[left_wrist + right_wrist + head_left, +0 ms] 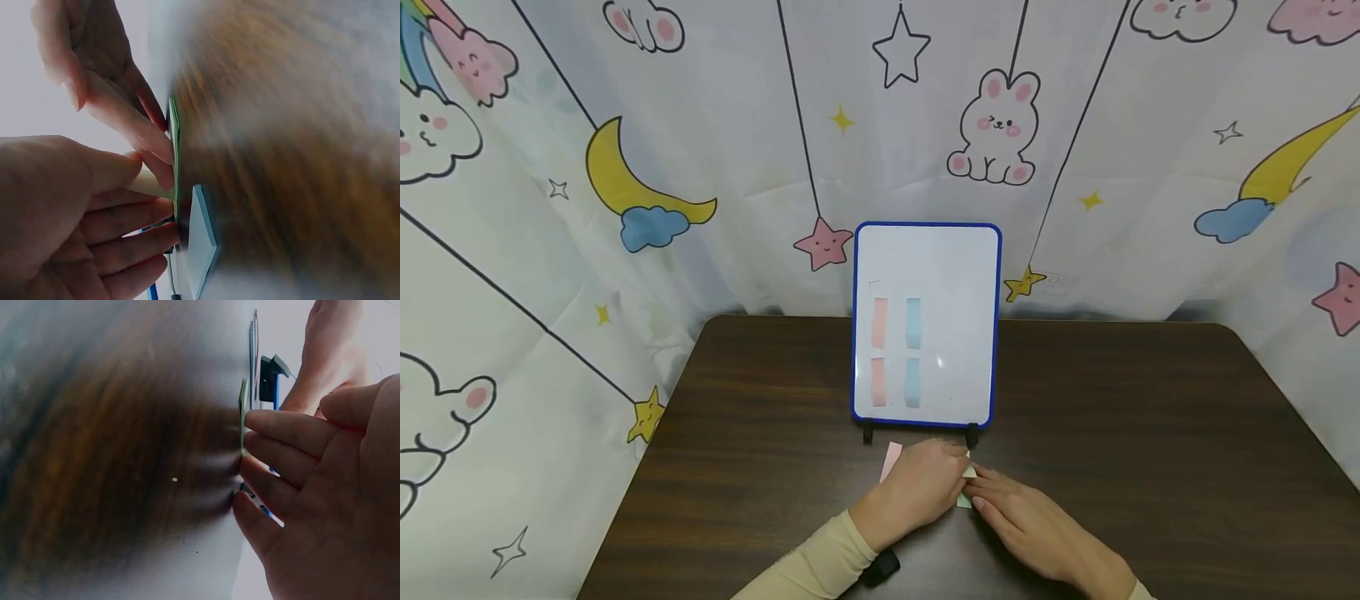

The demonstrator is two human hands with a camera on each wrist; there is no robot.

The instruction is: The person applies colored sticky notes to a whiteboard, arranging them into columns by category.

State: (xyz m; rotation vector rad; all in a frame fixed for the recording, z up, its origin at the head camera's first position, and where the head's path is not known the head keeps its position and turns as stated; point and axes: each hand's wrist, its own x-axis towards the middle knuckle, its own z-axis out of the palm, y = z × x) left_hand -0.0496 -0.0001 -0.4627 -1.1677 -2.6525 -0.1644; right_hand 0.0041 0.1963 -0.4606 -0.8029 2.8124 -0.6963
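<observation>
white rectangular board with a blue frame (pixel 958 333): I can read no words or numbers on it, just a short thin stroke (pixel 875 282) at upper left
white cloth backdrop with cartoon prints (pixel 745 108): no lettering I can read
small green paper pad (pixel 964 501): none I can read

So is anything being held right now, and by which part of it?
The left hand pinches a pale slip by its raised end; the right hand only rests its fingers on the green pad.
</observation>
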